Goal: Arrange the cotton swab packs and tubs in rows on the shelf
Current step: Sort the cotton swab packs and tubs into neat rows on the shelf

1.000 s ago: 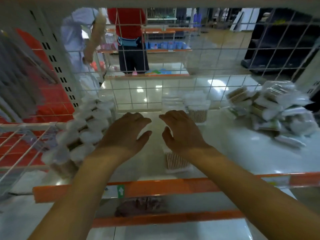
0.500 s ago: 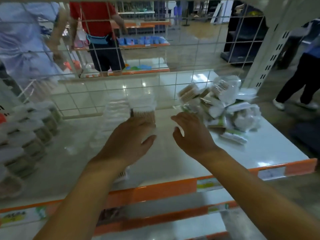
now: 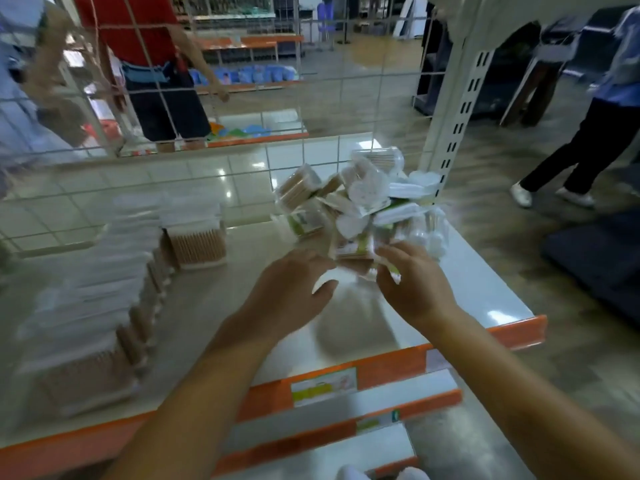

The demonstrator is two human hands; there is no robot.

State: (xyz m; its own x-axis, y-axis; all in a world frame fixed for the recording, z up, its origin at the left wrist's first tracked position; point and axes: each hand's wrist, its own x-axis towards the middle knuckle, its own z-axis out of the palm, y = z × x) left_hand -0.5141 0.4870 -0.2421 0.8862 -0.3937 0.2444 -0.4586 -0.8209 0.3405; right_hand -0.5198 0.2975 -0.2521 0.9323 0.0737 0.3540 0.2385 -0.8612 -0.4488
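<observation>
The loose heap of clear-wrapped cotton swab packs (image 3: 360,209) at the white shelf's (image 3: 485,289) right end is unsorted; clear rectangular swab tubs (image 3: 194,233) already stand rowed leftward. Right hand (image 3: 412,289) fingers pinch a pack at the heap's near edge; left hand (image 3: 291,292), fingers relaxed, holds nothing just beside.

A wire grid panel (image 3: 242,81) spans ten to one o'clock, and through it show glossy pale floor tiles (image 3: 207,181) catching ceiling light and low orange-edged display racks (image 3: 249,43) farther back. At two o'clock a white slotted upright (image 3: 457,109) rises, with grey-brown flooring (image 3: 519,237) and dark fixtures (image 3: 502,81) beyond it.
</observation>
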